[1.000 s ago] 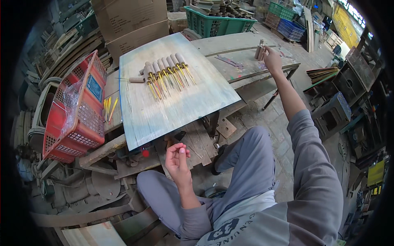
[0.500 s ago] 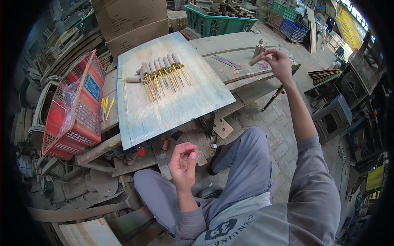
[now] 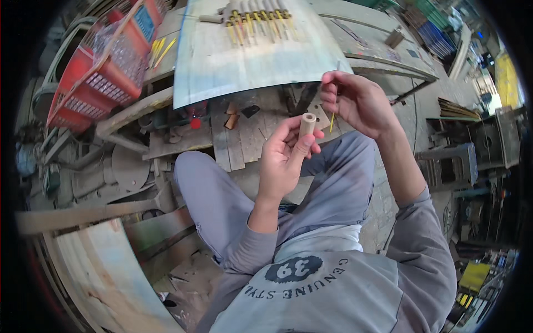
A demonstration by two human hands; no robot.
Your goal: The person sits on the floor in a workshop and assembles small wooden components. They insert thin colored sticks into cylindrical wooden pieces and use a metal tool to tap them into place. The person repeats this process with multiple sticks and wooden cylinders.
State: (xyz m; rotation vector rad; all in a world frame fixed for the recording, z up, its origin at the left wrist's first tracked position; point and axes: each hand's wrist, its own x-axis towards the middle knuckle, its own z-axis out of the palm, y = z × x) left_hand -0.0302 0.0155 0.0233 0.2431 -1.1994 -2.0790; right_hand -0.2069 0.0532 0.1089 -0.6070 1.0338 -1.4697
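Observation:
Upright in my left hand [image 3: 284, 158], between thumb and fingers, is a short wooden cylinder [image 3: 307, 127] with a round hole in its top end. My right hand [image 3: 361, 104] is just right of it, fingers closed on a thin stick [image 3: 332, 122] whose lower end is yellow. Its upper end shows above the fingertips. Beyond my hands, on a pale board [image 3: 244, 66], lies a row of wooden-handled tools [image 3: 261, 23] with dark collars and thin yellowish shafts. A loose wooden cylinder [image 3: 211, 19] lies to the left of that row.
A red plastic crate [image 3: 105, 72] holding clear plastic stands at left, with several yellow sticks [image 3: 161, 53] beside it. More cylinders [image 3: 395, 36] stand on the bench at right. Below the board are wooden planks [image 3: 239, 147]; a dark stool [image 3: 448, 166] stands at right.
My right hand has come back from the right bench toward my left hand. The wooden cylinder it held is now in my left hand, which was empty. The view has tilted down.

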